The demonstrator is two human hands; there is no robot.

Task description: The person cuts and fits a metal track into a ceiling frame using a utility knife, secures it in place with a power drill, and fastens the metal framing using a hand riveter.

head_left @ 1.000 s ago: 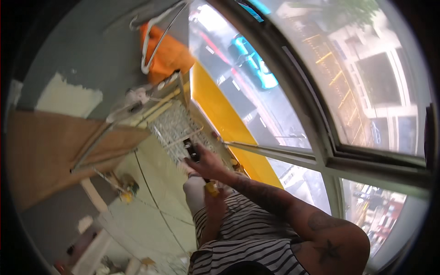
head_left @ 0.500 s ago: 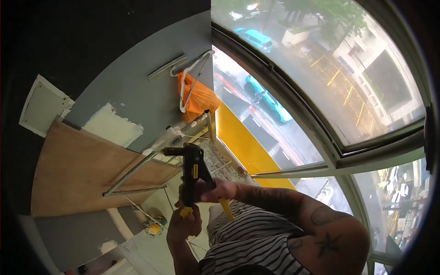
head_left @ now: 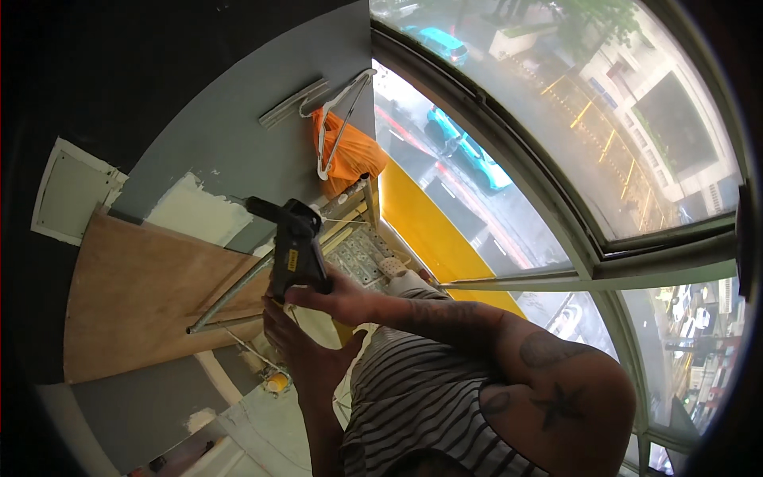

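My right hand (head_left: pixel 340 297) is wrapped round a black hand riveter (head_left: pixel 298 246), lifted in front of my chest. Its nose points up and left toward the grey wall, and a thin pin seems to stick out of the tip. Part of a yellow handle (head_left: pixel 343 334) shows below my right hand. Close under the tool is my left hand (head_left: pixel 306 346), open, with its thumb spread away from the fingers. Its fingertips come near the riveter's lower end; whether they touch it I cannot tell.
An orange bag (head_left: pixel 346 151) and a white hanger (head_left: pixel 324 135) hang by the grey wall (head_left: pixel 238 103). A brown wooden panel (head_left: pixel 151 294) and a metal bar (head_left: pixel 230 294) are at left. Large windows (head_left: pixel 548 151) line the right, above a street. A yellow panel (head_left: pixel 429 246) stands below.
The riveter has moved left and up, its nose now tilted toward the wall. My left hand has let go of the yellow handle and opened.
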